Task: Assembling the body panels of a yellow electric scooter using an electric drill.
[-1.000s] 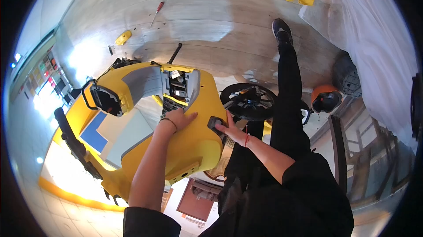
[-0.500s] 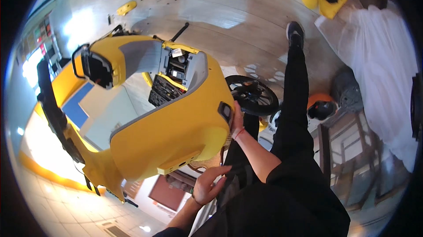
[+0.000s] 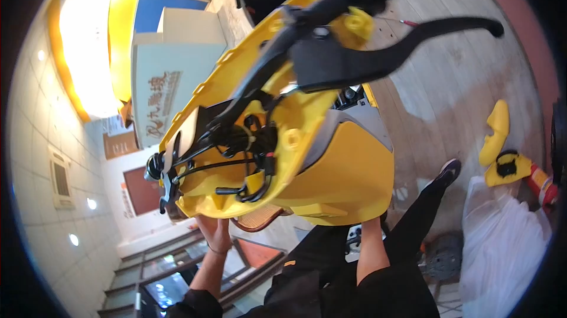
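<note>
A yellow electric scooter (image 3: 348, 167) fills the middle of the view, its hollow front end turned toward me. Inside that front shell, a bundle of black cables (image 3: 248, 140) hangs loose. The black handlebar with its brake lever (image 3: 378, 61) crosses the top of the shell, close to me. My left hand (image 3: 214, 232) grips the lower edge of the front shell; its fingertips are hidden behind the yellow plastic. My right hand (image 3: 371, 227) reaches up behind the lower edge of the yellow side panel, so its fingers cannot be seen.
Yellow body parts (image 3: 497, 132) lie on the wooden floor at the right, beside a white plastic sheet (image 3: 496, 247). A screwdriver (image 3: 407, 22) lies on the floor beyond the lever. A pale counter (image 3: 171, 81) stands at the left, and a woven chair seat (image 3: 257, 218) shows below the scooter.
The view has swung round, and the scooter's front end and handlebar now come close to me. My left hand, free before, has moved onto the front shell. The right hand has slipped behind the panel.
</note>
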